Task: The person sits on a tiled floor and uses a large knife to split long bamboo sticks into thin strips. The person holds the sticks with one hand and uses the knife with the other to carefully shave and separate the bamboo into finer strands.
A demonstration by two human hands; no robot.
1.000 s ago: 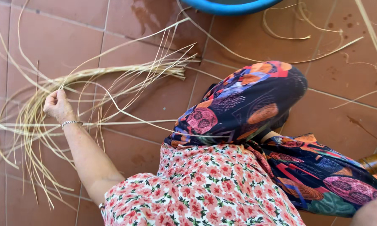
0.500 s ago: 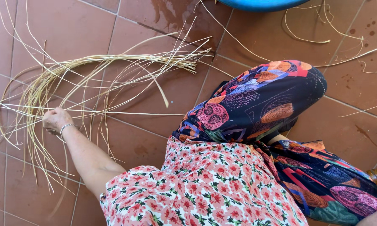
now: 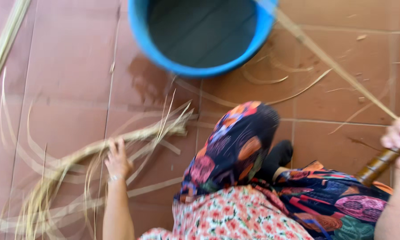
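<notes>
My left hand (image 3: 117, 159) lies on a curved bundle of pale straw strips (image 3: 75, 155) spread over the tiled floor, its fingers closed around the bundle. At the right edge, my right hand (image 3: 397, 133) grips a long pale strip (image 3: 328, 60) that runs up and left toward the bucket. A brown cylindrical handle (image 3: 380, 165) also sticks out below this hand. Between my arms is my raised knee, covered in dark patterned cloth (image 3: 235, 146). My floral dress (image 3: 235, 218) fills the bottom of the view. The picture is motion-blurred.
A blue round bucket (image 3: 142, 40) with a dark inside stands at the top centre, with a wet patch (image 3: 149, 82) beside it on the reddish floor tiles. Loose strips (image 3: 271, 80) lie below the bucket. More pale stalks (image 3: 4, 44) lie at the top left.
The view has swung so the blue bucket now shows fully. My left hand has moved right along the straw bundle. My right hand with the strip and handle has come into view.
</notes>
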